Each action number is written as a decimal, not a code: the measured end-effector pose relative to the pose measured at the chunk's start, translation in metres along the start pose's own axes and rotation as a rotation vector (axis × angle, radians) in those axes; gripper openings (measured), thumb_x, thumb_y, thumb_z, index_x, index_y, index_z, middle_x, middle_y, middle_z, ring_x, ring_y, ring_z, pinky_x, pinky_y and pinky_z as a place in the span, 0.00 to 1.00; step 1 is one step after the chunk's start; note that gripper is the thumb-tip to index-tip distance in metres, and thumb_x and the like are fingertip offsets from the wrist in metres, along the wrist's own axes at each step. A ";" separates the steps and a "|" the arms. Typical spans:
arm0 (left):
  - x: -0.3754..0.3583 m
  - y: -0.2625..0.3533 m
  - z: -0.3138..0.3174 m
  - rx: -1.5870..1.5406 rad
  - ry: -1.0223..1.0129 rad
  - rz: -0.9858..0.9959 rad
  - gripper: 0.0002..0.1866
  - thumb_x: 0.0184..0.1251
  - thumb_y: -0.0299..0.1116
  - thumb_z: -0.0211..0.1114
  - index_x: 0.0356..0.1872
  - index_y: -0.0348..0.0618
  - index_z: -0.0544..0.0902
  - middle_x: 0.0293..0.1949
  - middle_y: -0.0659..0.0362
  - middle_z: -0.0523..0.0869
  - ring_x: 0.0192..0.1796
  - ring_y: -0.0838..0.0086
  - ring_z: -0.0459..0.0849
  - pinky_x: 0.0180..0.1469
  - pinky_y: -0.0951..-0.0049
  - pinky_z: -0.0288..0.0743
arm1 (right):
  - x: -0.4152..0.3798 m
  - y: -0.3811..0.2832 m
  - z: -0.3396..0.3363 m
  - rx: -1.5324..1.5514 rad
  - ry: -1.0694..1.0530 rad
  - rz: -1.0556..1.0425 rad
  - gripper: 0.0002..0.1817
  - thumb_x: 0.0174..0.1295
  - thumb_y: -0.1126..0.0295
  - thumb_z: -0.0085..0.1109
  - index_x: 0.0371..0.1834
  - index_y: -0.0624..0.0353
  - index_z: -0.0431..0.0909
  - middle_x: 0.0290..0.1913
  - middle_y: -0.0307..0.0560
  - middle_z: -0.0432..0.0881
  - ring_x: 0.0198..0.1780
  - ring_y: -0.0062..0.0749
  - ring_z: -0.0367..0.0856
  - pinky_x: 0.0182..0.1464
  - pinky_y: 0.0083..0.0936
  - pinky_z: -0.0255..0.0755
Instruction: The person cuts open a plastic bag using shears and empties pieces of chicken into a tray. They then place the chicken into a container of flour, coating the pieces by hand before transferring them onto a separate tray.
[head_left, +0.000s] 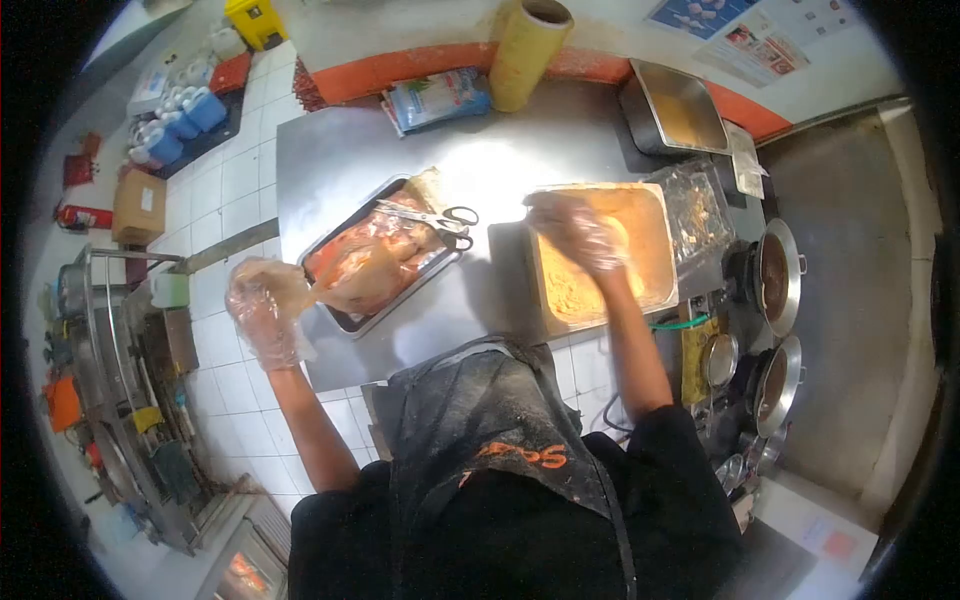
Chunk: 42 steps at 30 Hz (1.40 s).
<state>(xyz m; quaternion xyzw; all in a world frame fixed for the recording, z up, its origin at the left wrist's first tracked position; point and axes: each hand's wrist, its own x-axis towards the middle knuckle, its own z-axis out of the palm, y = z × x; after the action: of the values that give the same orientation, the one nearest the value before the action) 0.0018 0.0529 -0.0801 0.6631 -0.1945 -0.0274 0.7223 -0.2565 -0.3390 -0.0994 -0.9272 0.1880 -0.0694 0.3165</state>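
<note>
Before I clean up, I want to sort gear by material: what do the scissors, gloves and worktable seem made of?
Scissors: blades probably steel, from their pale metallic shine; black handles, likely plastic.
Gloves: thin, glossy clear film, likely plastic, since skin shows through the crinkles.
Worktable: smooth grey metal, perhaps stainless steel, going by the bright glare.

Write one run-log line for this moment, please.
Left hand: gloved, beside meat, grip unclear; Right hand: gloved, over powder pan; Scissors: partly over meat
</note>
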 end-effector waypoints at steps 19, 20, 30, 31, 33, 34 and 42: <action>-0.012 0.019 0.019 0.519 0.186 -0.024 0.19 0.80 0.45 0.54 0.48 0.38 0.83 0.48 0.50 0.84 0.52 0.61 0.82 0.56 0.62 0.75 | -0.081 0.195 0.015 -0.557 -0.779 0.057 0.23 0.75 0.50 0.45 0.51 0.60 0.79 0.56 0.60 0.81 0.60 0.49 0.80 0.63 0.43 0.71; -0.012 0.018 0.020 0.646 0.207 0.043 0.19 0.80 0.45 0.54 0.48 0.38 0.83 0.47 0.51 0.85 0.51 0.62 0.82 0.56 0.64 0.75 | -0.082 0.187 0.001 -0.470 -0.823 0.026 0.23 0.75 0.50 0.46 0.53 0.59 0.79 0.57 0.61 0.81 0.61 0.50 0.79 0.65 0.44 0.71; -0.025 0.023 0.051 0.436 0.251 0.068 0.20 0.73 0.48 0.62 0.46 0.39 0.84 0.42 0.58 0.86 0.45 0.72 0.83 0.49 0.69 0.78 | -0.084 0.225 0.071 -0.220 -0.367 -0.273 0.26 0.75 0.51 0.48 0.70 0.54 0.72 0.73 0.58 0.68 0.75 0.47 0.64 0.77 0.45 0.57; -0.031 0.024 0.055 0.438 0.252 0.069 0.20 0.73 0.48 0.62 0.46 0.39 0.84 0.42 0.58 0.86 0.45 0.72 0.83 0.49 0.69 0.78 | -0.091 0.252 0.085 -0.039 -0.677 -0.330 0.29 0.77 0.48 0.43 0.73 0.52 0.70 0.74 0.61 0.67 0.77 0.49 0.62 0.79 0.47 0.54; -0.028 0.026 0.063 0.519 0.326 0.165 0.20 0.74 0.47 0.62 0.46 0.38 0.84 0.41 0.57 0.87 0.43 0.71 0.83 0.47 0.70 0.79 | -0.087 0.255 0.069 0.897 -0.765 0.035 0.29 0.78 0.46 0.40 0.73 0.49 0.70 0.76 0.54 0.65 0.79 0.41 0.58 0.81 0.43 0.49; -0.025 0.024 0.063 0.521 0.329 0.175 0.20 0.74 0.47 0.62 0.46 0.38 0.84 0.41 0.57 0.87 0.43 0.71 0.83 0.47 0.70 0.79 | -0.073 0.220 0.038 0.828 -0.735 0.034 0.28 0.78 0.46 0.40 0.73 0.48 0.69 0.77 0.50 0.64 0.80 0.39 0.57 0.82 0.42 0.48; -0.035 0.036 0.077 0.447 0.320 0.095 0.21 0.75 0.48 0.61 0.48 0.36 0.83 0.42 0.56 0.85 0.41 0.72 0.83 0.43 0.71 0.80 | -0.028 0.217 0.075 -0.137 -0.406 -0.548 0.43 0.73 0.36 0.44 0.82 0.53 0.53 0.82 0.55 0.53 0.83 0.42 0.49 0.83 0.42 0.40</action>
<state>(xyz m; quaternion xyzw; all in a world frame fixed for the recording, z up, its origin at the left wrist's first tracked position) -0.0623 -0.0052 -0.0507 0.7920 -0.1102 0.1551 0.5801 -0.3301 -0.4436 -0.2919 -0.9572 -0.1307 0.0470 0.2540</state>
